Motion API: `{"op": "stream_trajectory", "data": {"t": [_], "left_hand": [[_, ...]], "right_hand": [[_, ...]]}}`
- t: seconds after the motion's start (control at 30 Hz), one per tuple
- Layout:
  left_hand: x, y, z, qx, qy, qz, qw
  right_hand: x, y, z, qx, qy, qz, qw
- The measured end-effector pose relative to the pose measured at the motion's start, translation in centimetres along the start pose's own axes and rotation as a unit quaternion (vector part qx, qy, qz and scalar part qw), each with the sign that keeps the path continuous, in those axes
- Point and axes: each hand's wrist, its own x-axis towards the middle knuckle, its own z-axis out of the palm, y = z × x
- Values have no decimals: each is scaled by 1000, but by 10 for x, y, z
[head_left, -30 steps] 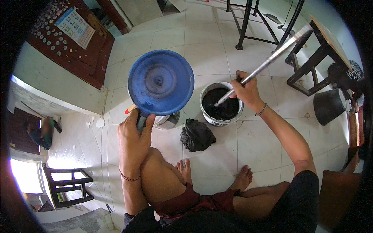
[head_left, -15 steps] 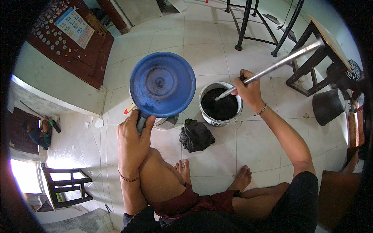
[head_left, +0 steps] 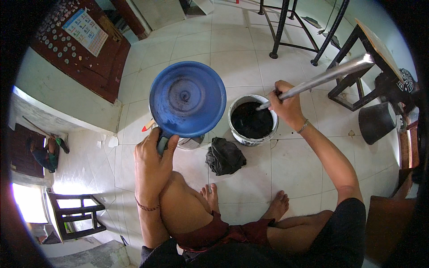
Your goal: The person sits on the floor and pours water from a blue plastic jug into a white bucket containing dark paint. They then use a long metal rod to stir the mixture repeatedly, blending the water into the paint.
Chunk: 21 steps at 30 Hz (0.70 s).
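My left hand [head_left: 153, 165] is closed round the short handle of a blue plastic dipper [head_left: 190, 111], holding it up left of the bucket. Dark smudges mark the dipper's round face, which is turned toward me. My right hand [head_left: 289, 106] grips a long silver metal rod [head_left: 319, 81] near its lower end. The rod slants down into a white bucket [head_left: 231, 126] on the floor, its tip at the black contents [head_left: 251, 120]. A crumpled black bag or cloth [head_left: 225, 156] lies just in front of the bucket. Beneath the dipper, a pale can [head_left: 191, 142] is mostly hidden.
A red-tipped, wooden-looking tool [head_left: 148, 125] pokes out beside the dipper. Black metal stand legs [head_left: 280, 33] rise at the back right, near a black-legged stool [head_left: 353, 87] and a dark bucket [head_left: 377, 123]. Another black stool [head_left: 78, 214] stands at the left. My bare feet [head_left: 278, 205] rest on the tiles.
The rod's lower end has shifted slightly right and up within the bucket, and its upper end has swung a little. The left hand and dipper have barely moved.
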Motion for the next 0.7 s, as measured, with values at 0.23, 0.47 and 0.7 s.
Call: {"op": "stream_trajectory", "data": {"t": [0.23,0.47,0.7], "left_hand": [[0,1,0,3,2,-2,1000],[0,1,2,-2,4,6,1000],[0,3,1,-3,-9,-15,1000]], "right_hand": [[-15,-13,8,196,-90,174,961],[4,-11,8,-95,42,-200,974],[-11,-17,13,187,-53,203,960]]}}
